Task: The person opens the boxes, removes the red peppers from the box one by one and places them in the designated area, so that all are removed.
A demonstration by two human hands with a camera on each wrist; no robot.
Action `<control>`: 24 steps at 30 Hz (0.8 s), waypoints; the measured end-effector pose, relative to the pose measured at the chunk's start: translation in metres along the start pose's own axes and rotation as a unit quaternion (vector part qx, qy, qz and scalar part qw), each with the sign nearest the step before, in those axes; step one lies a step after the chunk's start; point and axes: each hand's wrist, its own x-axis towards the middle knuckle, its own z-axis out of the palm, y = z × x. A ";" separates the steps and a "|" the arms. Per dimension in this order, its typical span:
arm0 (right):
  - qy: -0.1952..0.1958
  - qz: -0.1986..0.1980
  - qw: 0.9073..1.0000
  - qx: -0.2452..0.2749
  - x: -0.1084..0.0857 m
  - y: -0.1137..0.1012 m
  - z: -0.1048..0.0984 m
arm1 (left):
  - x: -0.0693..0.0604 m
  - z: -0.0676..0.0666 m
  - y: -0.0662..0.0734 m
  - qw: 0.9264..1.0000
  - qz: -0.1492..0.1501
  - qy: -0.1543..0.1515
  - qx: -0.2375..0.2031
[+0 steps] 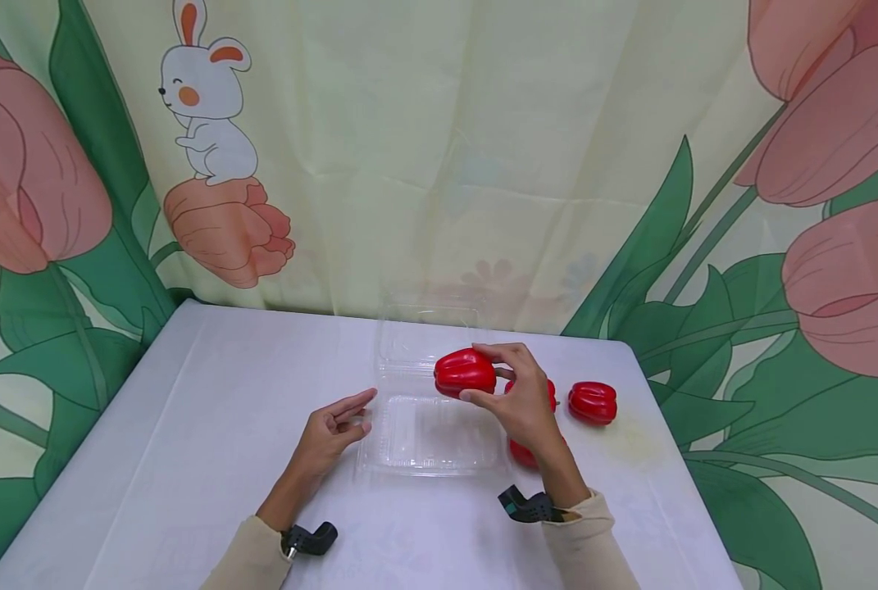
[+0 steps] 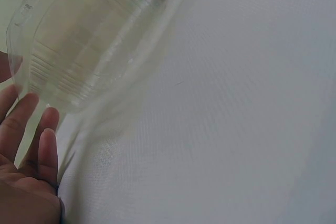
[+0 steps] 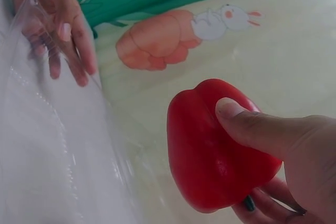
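Note:
A glossy red bell pepper (image 1: 465,372) is pinched between the thumb and fingers of my right hand (image 1: 521,393), held over the right part of a clear plastic clamshell box (image 1: 439,434). The right wrist view shows the thumb on the side of the pepper (image 3: 210,145), its stem end toward the palm. My left hand (image 1: 328,438) is at the box's left edge, fingers loosely extended and gripping nothing. In the left wrist view, its fingers (image 2: 21,124) are beside the transparent box wall (image 2: 79,40). The box's lid (image 1: 427,328) is folded back toward the curtain.
Another red pepper (image 1: 593,403) lies on the white-covered table (image 1: 188,442) to the right. Two more, one of them a red pepper (image 1: 523,456), are partly hidden behind my right hand and wrist. A printed curtain (image 1: 409,164) hangs behind the table's far edge.

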 end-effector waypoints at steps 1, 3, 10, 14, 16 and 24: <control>0.002 0.003 1.000 0.000 -0.001 0.000 -0.002 | 0.000 0.000 0.000 1.000 0.000 -0.001 -0.001; 0.004 0.004 1.000 -0.003 -0.001 0.000 -0.006 | 0.000 0.000 0.000 1.000 0.002 -0.003 -0.001; 0.016 0.000 1.000 0.004 -0.005 0.005 -0.017 | 0.001 0.000 -0.001 1.000 0.001 -0.001 -0.004; 0.019 0.008 1.000 0.009 -0.006 0.009 -0.021 | 0.001 0.000 0.000 1.000 0.002 0.001 -0.004; 0.022 0.011 1.000 0.008 -0.007 0.011 -0.024 | 0.000 0.000 0.000 1.000 0.003 0.001 -0.002; 0.033 0.029 0.999 0.009 -0.012 0.017 -0.035 | 0.001 0.001 0.000 1.000 0.005 0.001 0.000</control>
